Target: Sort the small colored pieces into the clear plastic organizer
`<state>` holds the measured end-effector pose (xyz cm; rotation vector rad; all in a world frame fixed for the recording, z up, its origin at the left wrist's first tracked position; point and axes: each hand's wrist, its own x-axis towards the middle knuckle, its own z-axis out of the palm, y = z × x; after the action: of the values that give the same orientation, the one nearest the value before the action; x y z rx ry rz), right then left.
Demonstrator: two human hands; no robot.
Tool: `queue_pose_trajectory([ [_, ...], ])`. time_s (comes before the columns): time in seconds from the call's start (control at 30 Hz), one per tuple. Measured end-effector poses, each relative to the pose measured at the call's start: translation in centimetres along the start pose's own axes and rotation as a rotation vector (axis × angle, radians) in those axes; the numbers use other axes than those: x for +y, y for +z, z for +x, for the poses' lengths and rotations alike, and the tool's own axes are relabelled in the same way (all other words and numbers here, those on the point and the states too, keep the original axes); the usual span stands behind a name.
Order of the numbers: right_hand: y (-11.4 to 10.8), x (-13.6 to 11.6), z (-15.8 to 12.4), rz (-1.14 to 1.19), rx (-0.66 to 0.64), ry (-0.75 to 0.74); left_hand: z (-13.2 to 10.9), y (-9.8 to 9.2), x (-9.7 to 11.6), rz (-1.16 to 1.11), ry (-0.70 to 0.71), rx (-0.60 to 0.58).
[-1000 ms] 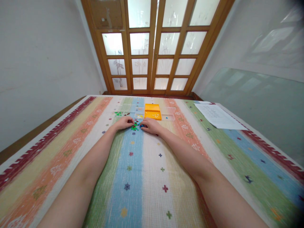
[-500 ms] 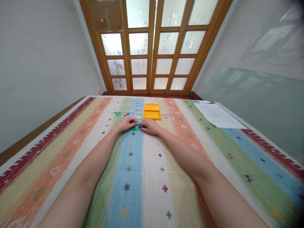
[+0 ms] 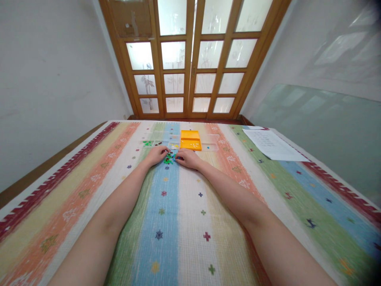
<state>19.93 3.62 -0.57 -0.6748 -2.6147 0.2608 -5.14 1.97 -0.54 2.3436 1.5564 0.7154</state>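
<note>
A small pile of green, blue and dark pieces (image 3: 168, 159) lies on the striped cloth between my hands. My left hand (image 3: 157, 155) is at the pile's left edge, its fingers closed at the tips; whatever they hold is too small to name. At the right edge is my right hand (image 3: 188, 158), fingers curled and closed beside blue pieces, its grip too small to make out. Just beyond stands an open orange box (image 3: 191, 140) with small white pieces in it. Clear compartment trays (image 3: 213, 147) flank it, with green, dark, yellow and blue pieces inside.
The striped cloth (image 3: 193, 222) covers the table under both forearms. Printed white paper (image 3: 272, 145) lies at the right. Beyond the far table edge stand wooden doors with glass panes (image 3: 175, 83). A pale glass panel (image 3: 327, 135) leans at the right wall.
My left hand has shifted slightly to the left and away from the pile, so more of the green and dark pieces shows. My right hand has hardly moved.
</note>
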Motion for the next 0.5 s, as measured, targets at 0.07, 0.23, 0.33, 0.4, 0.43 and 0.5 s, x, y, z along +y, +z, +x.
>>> queue_pose_trajectory([
  [0.07,-0.3,0.3,0.0,-0.005,0.052,0.051,0.0,0.1,0.0,0.003,-0.006,0.016],
  [0.23,-2.1,2.4,-0.4,-0.075,0.226,0.291,0.1,1.2,0.2,0.05,-0.005,0.011],
  [0.33,-3.7,4.2,-1.0,-0.123,0.293,0.515,0.2,1.6,0.4,0.071,0.009,-0.013],
  [0.4,-4.7,5.4,-1.5,-0.145,0.314,0.665,0.2,1.7,0.5,0.065,0.021,-0.011],
  [0.43,-5.2,5.9,-1.8,-0.159,0.317,0.725,0.2,1.7,0.6,0.063,0.022,-0.009],
  [0.5,-5.9,6.7,-2.3,-0.198,0.319,0.779,0.1,1.6,0.7,0.062,0.007,0.004],
])
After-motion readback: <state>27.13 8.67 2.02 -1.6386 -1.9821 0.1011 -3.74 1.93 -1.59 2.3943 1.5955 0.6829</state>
